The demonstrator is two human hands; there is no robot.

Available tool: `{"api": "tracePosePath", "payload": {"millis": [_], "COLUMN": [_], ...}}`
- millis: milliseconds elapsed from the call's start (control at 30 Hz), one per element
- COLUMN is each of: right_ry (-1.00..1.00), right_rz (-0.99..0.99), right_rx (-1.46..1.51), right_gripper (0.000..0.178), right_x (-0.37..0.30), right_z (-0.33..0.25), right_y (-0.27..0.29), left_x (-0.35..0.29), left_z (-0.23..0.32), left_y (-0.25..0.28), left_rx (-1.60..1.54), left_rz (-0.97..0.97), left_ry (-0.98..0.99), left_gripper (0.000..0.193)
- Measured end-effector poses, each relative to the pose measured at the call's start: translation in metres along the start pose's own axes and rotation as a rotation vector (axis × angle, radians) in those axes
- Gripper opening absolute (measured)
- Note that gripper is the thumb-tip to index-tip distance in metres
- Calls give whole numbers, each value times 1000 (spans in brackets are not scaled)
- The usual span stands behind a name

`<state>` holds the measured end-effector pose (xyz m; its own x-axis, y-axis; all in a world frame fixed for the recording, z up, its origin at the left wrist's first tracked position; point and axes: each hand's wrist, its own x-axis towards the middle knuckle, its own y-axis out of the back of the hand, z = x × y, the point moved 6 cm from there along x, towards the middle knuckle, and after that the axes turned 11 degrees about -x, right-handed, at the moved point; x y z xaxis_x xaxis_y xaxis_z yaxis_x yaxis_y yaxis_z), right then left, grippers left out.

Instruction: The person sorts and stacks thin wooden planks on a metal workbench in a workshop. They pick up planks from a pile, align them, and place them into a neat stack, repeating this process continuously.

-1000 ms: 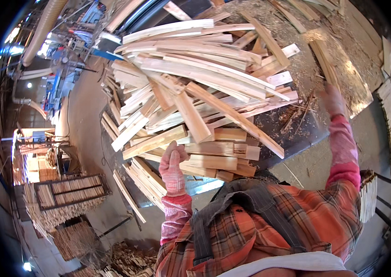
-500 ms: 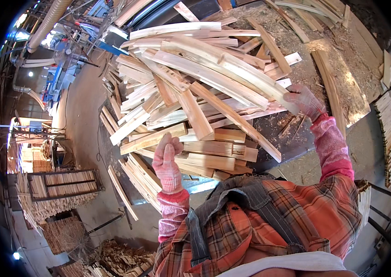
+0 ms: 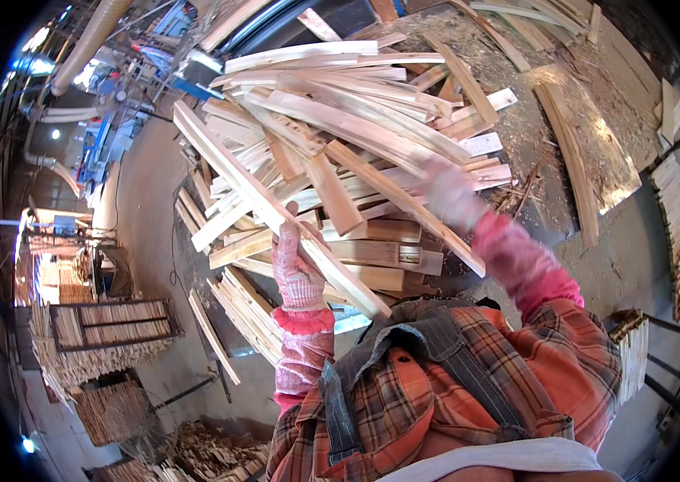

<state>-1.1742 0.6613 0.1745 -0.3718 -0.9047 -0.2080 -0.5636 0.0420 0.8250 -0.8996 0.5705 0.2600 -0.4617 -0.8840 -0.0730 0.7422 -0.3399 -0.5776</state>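
Note:
A long pale wooden strip (image 3: pixel 231 169) slants across the left of the pile, its near end close to my chest. My left hand (image 3: pixel 298 269), in a light glove, is closed around this strip near its lower half. My right hand (image 3: pixel 454 195), also gloved, is over the right side of the pile by the end of a long pale board (image 3: pixel 348 128). Motion smears its fingers, so their grip does not show. Beneath both hands lies a loose heap of wooden strips, with a brownish strip (image 3: pixel 408 209) running diagonally between them.
Sawdust and scraps cover the worktable (image 3: pixel 553 145) at right, where a single plank (image 3: pixel 569 161) lies. Stacked strips (image 3: pixel 111 321) stand in a frame at left. Another stack (image 3: pixel 677 237) is at far right. A ribbed duct (image 3: pixel 87 48) hangs at upper left.
My left hand, empty before, now grips a wooden strip. My right hand has moved left from the right end of a board and is blurred.

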Motion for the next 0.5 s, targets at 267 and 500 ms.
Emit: {"api": "tracePosePath", "payload": {"millis": [267, 500], "right_ry": [-80, 31], "right_rz": [223, 34], "right_rx": [16, 890], "right_gripper": [27, 37], "right_x": [58, 22], "right_z": [99, 95], "right_y": [31, 10], "left_x": [15, 8], "left_z": [-5, -6], "left_y": [59, 67], "left_rx": [-186, -262], "left_rz": [167, 141], "left_ry": [-38, -81], "left_gripper": [31, 27]}}
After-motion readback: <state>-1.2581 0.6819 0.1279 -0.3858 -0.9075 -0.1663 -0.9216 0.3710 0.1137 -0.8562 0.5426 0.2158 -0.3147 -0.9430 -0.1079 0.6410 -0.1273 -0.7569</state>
